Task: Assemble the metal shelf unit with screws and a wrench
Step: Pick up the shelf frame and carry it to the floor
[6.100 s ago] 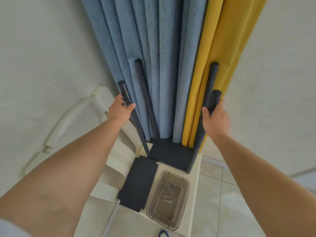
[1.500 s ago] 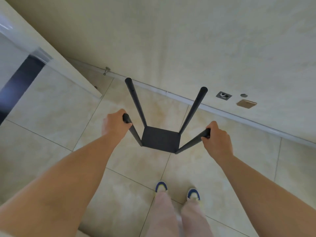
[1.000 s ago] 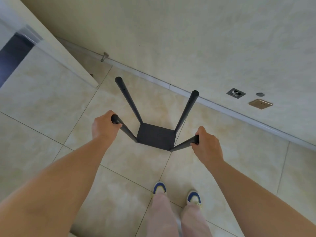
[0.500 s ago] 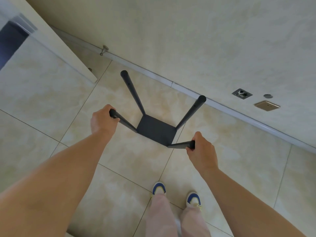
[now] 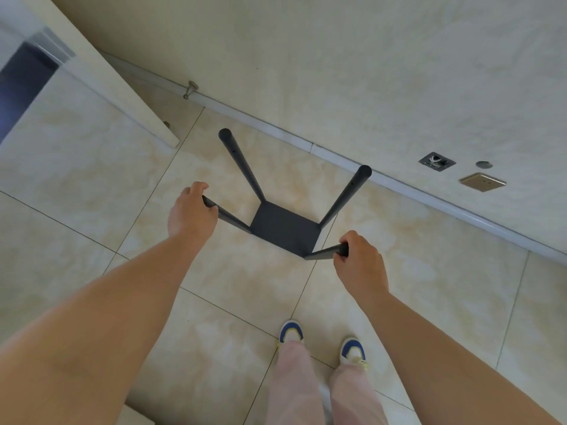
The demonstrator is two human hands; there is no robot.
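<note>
The left hand (image 5: pixel 190 211) and right hand (image 5: pixel 359 262) are each gripping, fingers clamped, a post of the shelf unit (image 5: pixel 285 228) above the floor (image 5: pixel 92 179).

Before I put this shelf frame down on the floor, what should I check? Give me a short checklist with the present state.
1. Left hand grips its post: ok.
2. Right hand grips its post: ok.
3. Four posts joined to the panel: ok.
4. Floor beneath is bare tile: ok.
5. Shoes away from the landing spot: ok.
6. Screws tight: cannot tell.
</note>
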